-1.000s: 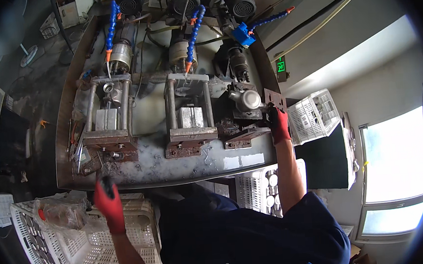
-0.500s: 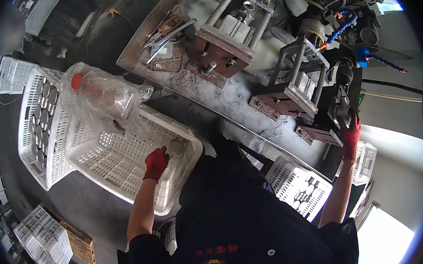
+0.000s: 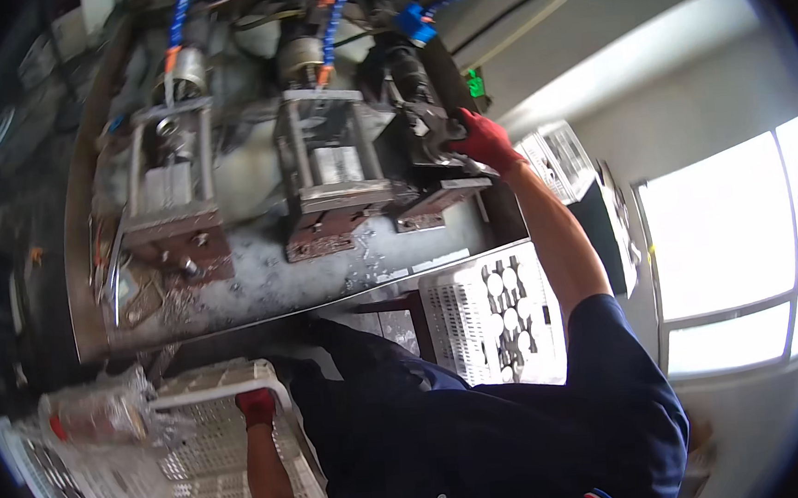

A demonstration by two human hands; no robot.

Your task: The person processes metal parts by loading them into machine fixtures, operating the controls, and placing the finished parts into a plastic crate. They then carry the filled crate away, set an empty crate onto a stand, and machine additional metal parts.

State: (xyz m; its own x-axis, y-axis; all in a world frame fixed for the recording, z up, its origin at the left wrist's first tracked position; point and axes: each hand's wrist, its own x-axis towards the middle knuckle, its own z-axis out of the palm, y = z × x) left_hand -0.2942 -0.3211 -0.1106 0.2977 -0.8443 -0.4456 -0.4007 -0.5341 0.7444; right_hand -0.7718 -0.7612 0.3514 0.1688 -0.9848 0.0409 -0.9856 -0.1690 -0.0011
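Metal part (image 3: pixel 432 131) on machine: right hand (image 3: pixel 484 139) grip clamps it; left hand (image 3: pixel 256 407) grip unclear.

Daylight pours through a large window (image 3: pixel 732 253) at the right of a workshop, washing out the pale wall (image 3: pixel 646 74) beside it. A metal workbench (image 3: pixel 263 286), strewn with shavings, carries a row of clamping fixtures (image 3: pixel 329 175) fed by blue and orange coolant hoses (image 3: pixel 332 22). White perforated crates (image 3: pixel 491 312) stand below on the floor.
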